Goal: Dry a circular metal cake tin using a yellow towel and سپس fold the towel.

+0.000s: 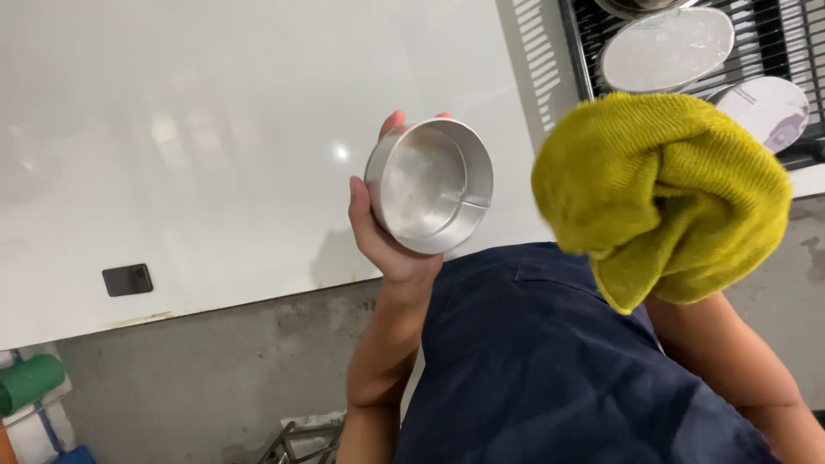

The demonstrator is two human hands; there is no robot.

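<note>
My left hand (pixel 378 232) grips a small round metal tin (pixel 430 185) from behind, its open side tilted toward the camera and its inside looking wet or streaked. My right hand is wrapped inside a bunched yellow-green cloth (pixel 666 193), so the hand itself is hidden. The cloth is held up just to the right of the tin, a small gap apart from it. Both are raised above a glossy white counter (pixel 215 129).
A black dish rack (pixel 773 34) at the top right holds round white plates (pixel 666 47) and another plate (pixel 765 107). A small dark rectangular object (pixel 127 279) lies on the counter's near edge. A green cylinder (pixel 30 382) sits at the lower left above a grey floor.
</note>
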